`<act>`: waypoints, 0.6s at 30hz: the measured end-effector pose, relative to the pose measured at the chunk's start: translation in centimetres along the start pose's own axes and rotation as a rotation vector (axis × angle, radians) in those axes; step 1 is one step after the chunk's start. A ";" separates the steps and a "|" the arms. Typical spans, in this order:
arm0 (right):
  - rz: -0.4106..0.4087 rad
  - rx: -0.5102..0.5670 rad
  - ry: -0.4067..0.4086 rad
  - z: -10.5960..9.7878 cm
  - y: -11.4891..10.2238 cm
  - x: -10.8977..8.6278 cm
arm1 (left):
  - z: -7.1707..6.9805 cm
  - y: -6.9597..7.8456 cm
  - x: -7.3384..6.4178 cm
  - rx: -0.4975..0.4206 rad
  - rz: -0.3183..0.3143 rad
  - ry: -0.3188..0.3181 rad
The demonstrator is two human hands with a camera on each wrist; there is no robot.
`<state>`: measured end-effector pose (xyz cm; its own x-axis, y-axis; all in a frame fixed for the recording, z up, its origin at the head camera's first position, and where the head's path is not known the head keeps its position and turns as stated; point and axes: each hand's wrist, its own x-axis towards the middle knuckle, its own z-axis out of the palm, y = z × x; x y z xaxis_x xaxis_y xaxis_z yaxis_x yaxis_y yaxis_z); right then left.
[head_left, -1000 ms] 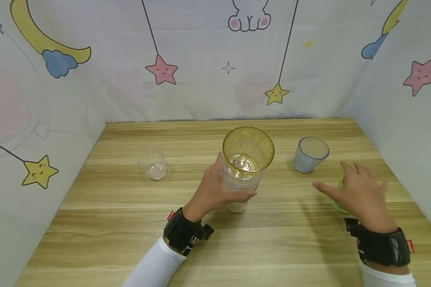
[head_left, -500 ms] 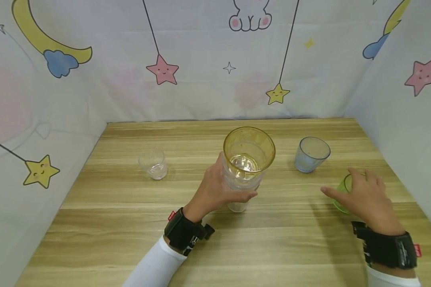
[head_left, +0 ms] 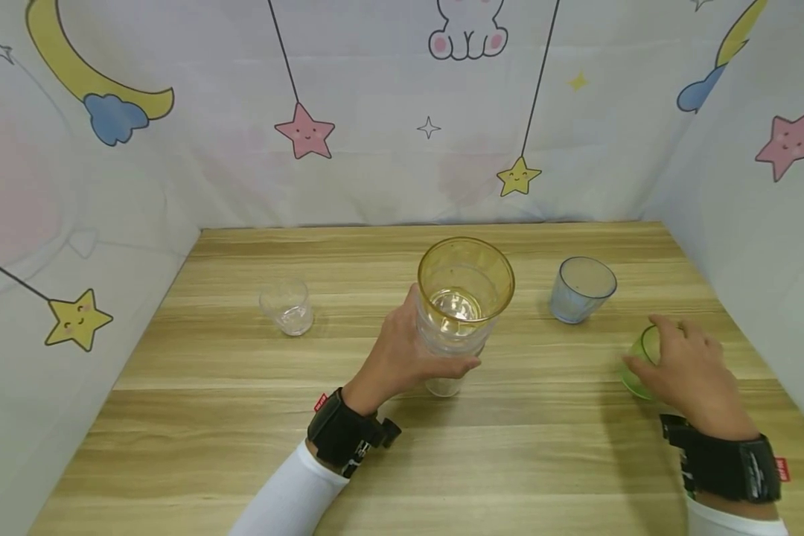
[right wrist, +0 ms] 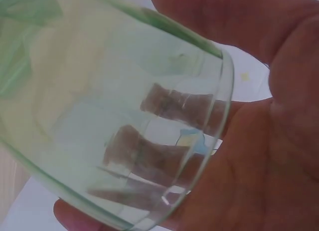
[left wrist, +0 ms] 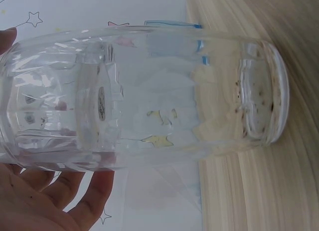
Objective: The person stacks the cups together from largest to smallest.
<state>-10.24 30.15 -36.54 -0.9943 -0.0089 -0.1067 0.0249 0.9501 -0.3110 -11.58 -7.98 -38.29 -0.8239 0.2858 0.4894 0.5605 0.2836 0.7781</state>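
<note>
At the middle of the head view, my left hand (head_left: 398,353) grips a stack of glasses, thumb in front and fingers behind. On top is a yellow-rimmed glass (head_left: 465,286). Below it, the left wrist view shows a clear drinking glass (left wrist: 159,101) with another base inside its upper part. At the right side, my right hand (head_left: 693,376) grips a green glass (head_left: 636,376), thumb against its near left side. Through its wall (right wrist: 99,91), the right wrist view shows fingers curled round the far side. The hand hides much of this glass in the head view.
A blue glass (head_left: 579,294) stands on the wooden table (head_left: 509,469) behind the green one. A small clear glass (head_left: 293,309) is at the left. Patterned cloth walls (head_left: 375,186) enclose the table's back and sides.
My right hand has moved slightly right and closed its thumb in onto the green glass. My left hand and its stack look still.
</note>
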 end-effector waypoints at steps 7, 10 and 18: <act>0.005 0.007 0.014 0.0 0.0 0.1 | -0.1 0.1 -0.1 0.008 -0.021 0.000; 0.001 0.020 0.030 0.0 0.0 0.2 | -0.1 0.1 -0.1 0.002 -0.017 -0.001; -0.092 0.047 0.152 0.7 -0.8 0.5 | -0.1 0.0 -0.2 -0.007 -0.020 0.001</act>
<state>-10.68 29.23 -36.98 -0.9968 -0.0440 0.0673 -0.0652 0.9319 -0.3569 -11.41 -8.09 -38.31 -0.8351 0.2792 0.4740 0.5432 0.2827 0.7906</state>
